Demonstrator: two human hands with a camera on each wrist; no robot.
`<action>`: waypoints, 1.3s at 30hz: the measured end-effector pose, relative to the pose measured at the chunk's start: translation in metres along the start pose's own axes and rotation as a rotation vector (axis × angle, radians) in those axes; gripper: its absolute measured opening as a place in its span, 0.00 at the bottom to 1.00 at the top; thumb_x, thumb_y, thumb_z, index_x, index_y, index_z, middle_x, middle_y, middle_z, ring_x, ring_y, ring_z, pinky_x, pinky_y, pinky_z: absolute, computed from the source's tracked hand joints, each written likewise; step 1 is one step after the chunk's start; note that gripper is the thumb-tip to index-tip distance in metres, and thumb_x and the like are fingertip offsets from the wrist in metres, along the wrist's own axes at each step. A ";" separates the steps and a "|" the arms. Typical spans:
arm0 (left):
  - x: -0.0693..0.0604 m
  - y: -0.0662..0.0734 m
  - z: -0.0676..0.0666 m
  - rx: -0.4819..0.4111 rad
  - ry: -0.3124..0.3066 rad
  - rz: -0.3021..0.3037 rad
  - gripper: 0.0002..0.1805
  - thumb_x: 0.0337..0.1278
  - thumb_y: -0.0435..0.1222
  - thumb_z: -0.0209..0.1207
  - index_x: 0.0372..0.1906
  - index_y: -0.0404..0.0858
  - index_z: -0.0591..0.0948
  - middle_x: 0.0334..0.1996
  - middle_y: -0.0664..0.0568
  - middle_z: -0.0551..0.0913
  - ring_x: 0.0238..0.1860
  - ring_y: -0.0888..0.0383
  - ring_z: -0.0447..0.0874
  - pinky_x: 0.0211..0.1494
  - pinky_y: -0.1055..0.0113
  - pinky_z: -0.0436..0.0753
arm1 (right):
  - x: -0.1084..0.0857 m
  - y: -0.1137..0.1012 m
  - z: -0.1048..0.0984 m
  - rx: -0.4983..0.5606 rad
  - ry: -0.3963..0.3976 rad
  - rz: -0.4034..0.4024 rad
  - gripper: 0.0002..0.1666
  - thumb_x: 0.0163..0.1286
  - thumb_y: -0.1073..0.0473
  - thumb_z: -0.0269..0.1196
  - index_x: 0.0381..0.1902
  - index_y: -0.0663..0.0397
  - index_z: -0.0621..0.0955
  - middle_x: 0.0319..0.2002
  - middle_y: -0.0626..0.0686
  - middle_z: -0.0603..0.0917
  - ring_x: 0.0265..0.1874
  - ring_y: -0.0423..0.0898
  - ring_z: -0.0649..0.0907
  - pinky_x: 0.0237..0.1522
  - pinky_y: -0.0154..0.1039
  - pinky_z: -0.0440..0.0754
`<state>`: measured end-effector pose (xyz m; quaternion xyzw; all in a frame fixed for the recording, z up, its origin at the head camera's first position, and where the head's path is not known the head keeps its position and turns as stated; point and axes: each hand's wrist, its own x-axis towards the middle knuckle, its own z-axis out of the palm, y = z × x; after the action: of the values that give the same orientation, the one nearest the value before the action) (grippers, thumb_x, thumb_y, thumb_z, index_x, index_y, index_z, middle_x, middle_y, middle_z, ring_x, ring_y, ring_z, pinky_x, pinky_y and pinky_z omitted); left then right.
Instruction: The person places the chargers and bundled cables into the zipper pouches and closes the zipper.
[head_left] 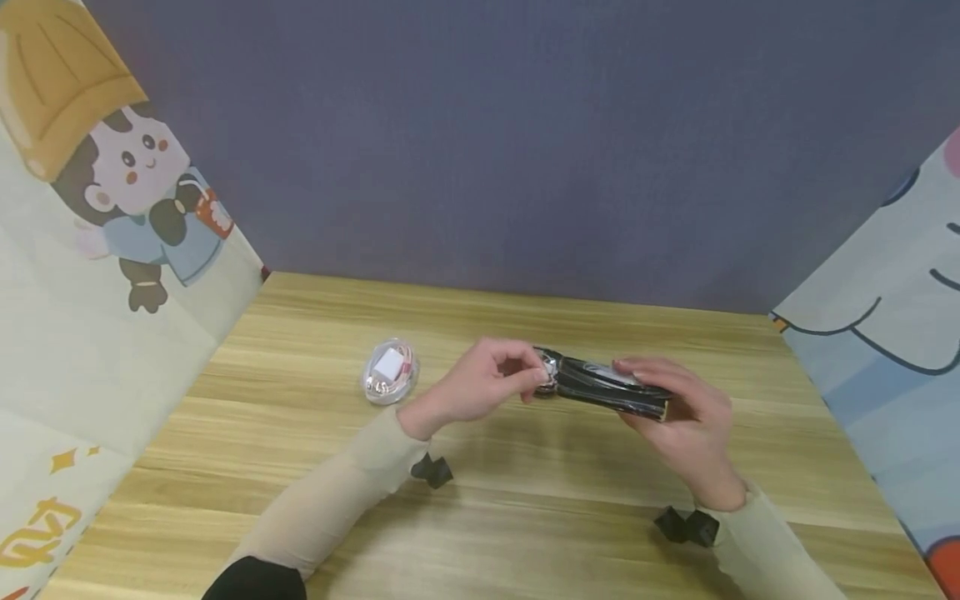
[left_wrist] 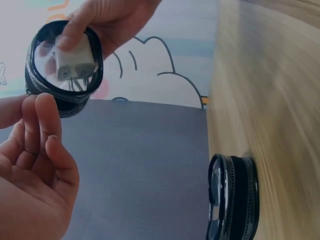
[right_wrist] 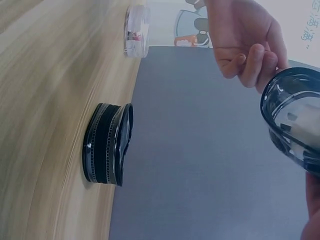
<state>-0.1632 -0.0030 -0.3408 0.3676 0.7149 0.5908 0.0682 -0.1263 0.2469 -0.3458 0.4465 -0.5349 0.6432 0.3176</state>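
In the head view my right hand (head_left: pixel 693 417) holds a small clear zip case (head_left: pixel 611 390) with black trim, raised above the table. Through its clear side a white charger plug (left_wrist: pixel 75 60) and its cable show in the left wrist view. My left hand (head_left: pixel 487 375) has thumb and index finger pinched at the case's near end, on the zipped edge; the zipper pull itself is hidden by the fingertips. A second black-trimmed zip case (right_wrist: pixel 105 145) stands on the table beyond, and in the head view it is largely hidden.
A round clear case (head_left: pixel 390 371) with a white plug and cable in it lies left of my left hand on the wooden table (head_left: pixel 315 333). A dark grey panel (head_left: pixel 480 150) rises behind the table, with cartoon-printed panels at both sides.
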 end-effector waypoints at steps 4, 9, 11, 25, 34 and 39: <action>0.000 0.000 -0.002 -0.008 -0.014 0.009 0.05 0.66 0.29 0.59 0.37 0.30 0.82 0.26 0.50 0.82 0.28 0.56 0.80 0.35 0.64 0.83 | 0.000 0.000 0.001 0.041 0.022 -0.019 0.22 0.46 0.76 0.76 0.38 0.81 0.80 0.44 0.71 0.84 0.46 0.57 0.86 0.52 0.41 0.83; 0.000 -0.001 -0.004 -0.038 -0.010 -0.006 0.05 0.66 0.29 0.59 0.37 0.30 0.83 0.25 0.50 0.82 0.28 0.55 0.80 0.38 0.61 0.83 | 0.007 -0.003 -0.001 0.092 -0.040 -0.056 0.20 0.48 0.77 0.75 0.38 0.82 0.79 0.45 0.73 0.83 0.48 0.59 0.85 0.54 0.43 0.82; -0.001 -0.001 -0.005 -0.048 -0.007 -0.021 0.05 0.66 0.29 0.59 0.38 0.30 0.83 0.25 0.50 0.82 0.28 0.55 0.80 0.39 0.61 0.83 | 0.008 -0.004 -0.002 0.108 -0.080 -0.059 0.19 0.49 0.77 0.74 0.38 0.83 0.79 0.45 0.74 0.83 0.49 0.59 0.85 0.56 0.44 0.81; -0.011 0.000 -0.005 0.023 -0.004 -0.016 0.04 0.65 0.29 0.60 0.36 0.33 0.84 0.24 0.43 0.82 0.26 0.57 0.80 0.33 0.61 0.82 | 0.004 -0.016 0.006 -0.274 -0.151 -0.141 0.15 0.58 0.65 0.74 0.33 0.77 0.84 0.42 0.68 0.86 0.47 0.55 0.87 0.53 0.39 0.82; -0.009 -0.002 -0.003 0.029 -0.009 0.000 0.04 0.65 0.29 0.59 0.36 0.33 0.83 0.25 0.44 0.82 0.26 0.58 0.80 0.34 0.53 0.82 | 0.002 -0.014 0.003 -0.446 -0.185 -0.202 0.17 0.63 0.58 0.71 0.33 0.72 0.86 0.38 0.67 0.87 0.46 0.52 0.87 0.53 0.37 0.82; -0.009 -0.001 -0.004 0.019 -0.010 0.012 0.04 0.65 0.29 0.59 0.37 0.31 0.83 0.26 0.41 0.82 0.26 0.57 0.80 0.33 0.64 0.81 | 0.002 -0.014 0.002 -0.515 -0.205 -0.214 0.17 0.65 0.56 0.70 0.32 0.70 0.87 0.37 0.66 0.87 0.46 0.50 0.87 0.54 0.36 0.81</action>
<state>-0.1592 -0.0121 -0.3438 0.3757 0.7179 0.5825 0.0648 -0.1142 0.2477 -0.3378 0.4678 -0.6596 0.4006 0.4307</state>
